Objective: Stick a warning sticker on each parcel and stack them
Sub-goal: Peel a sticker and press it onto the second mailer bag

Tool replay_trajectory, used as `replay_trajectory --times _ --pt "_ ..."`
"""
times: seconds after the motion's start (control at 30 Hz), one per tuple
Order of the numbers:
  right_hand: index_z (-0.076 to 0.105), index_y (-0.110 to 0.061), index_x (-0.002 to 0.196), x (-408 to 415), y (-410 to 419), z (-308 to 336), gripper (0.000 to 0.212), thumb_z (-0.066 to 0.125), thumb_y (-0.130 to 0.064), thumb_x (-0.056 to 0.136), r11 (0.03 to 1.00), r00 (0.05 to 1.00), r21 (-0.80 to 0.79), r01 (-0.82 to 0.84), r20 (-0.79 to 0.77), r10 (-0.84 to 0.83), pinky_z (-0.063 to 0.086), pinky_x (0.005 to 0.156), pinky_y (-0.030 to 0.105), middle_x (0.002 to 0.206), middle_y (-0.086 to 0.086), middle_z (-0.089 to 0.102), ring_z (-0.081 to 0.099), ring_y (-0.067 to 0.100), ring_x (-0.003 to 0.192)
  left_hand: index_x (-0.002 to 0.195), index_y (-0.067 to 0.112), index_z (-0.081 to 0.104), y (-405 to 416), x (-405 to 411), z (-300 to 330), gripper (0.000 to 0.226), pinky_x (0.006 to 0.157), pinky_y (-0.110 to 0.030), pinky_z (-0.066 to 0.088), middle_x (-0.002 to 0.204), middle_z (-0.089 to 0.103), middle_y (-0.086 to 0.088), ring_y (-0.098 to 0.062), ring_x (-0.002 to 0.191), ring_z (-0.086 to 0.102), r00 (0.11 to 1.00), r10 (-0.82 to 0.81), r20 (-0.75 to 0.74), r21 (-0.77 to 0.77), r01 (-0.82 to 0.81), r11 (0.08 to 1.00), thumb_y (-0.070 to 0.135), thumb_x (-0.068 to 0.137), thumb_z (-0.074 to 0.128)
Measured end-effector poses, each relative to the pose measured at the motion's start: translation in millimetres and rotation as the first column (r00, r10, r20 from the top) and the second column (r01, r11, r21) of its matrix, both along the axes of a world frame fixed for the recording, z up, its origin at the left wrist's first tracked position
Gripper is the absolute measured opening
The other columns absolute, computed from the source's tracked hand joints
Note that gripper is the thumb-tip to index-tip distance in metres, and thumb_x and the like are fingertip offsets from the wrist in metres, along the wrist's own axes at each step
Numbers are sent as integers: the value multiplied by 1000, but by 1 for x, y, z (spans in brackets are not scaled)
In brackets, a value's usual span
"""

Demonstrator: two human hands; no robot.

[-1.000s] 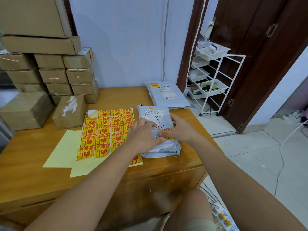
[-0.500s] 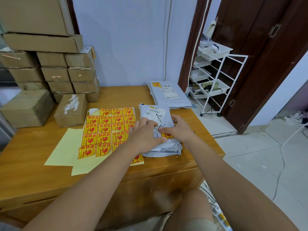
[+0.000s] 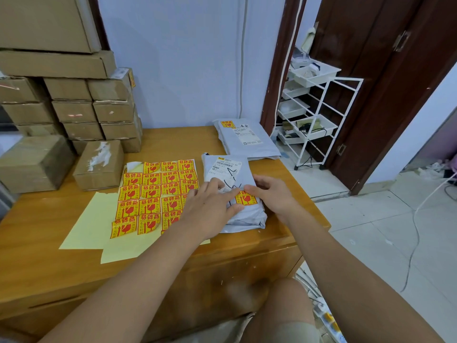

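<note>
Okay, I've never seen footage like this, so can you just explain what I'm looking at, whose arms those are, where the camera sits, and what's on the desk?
There is no machine here. A person wears a camera on the head, looking forward and down, so the arms are their own. The left hand and right hand both press on a grey parcel lying on the wooden desk, smoothing a yellow and red warning sticker onto it. Neither hand has a grip on anything. Left of the parcel lies a sheet of stickers on yellow backing paper. A second parcel, already stickered, lies further back. Cardboard boxes are stacked at the desk's left rear.
</note>
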State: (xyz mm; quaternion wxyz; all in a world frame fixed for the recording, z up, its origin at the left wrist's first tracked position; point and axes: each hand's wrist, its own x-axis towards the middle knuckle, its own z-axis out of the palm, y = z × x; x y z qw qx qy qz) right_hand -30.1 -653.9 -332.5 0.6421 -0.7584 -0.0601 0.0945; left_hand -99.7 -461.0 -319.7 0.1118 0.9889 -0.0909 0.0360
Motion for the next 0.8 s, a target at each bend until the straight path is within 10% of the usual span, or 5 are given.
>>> replay_trajectory --times 0.4,0.8 --pt "73 -29 121 -11 -1 11 23 62 -29 101 986 993 -113 -119 4 120 56 90 28 110 -11 76 71 9 104 117 48 72 3 23 15 43 98 -42 39 102 44 5 -18 108 41 1000 28 -7 -102 -28 994 69 99 40" --pt "69 -29 128 -8 -1 6 33 70 -32 95 981 987 -116 -155 34 160 56 94 32 117 -13 74 68 7 109 128 53 65 12 23 8 50 102 -39 36 117 44 15 -12 113 36 1000 15 -8 -141 -16 990 78 86 55"
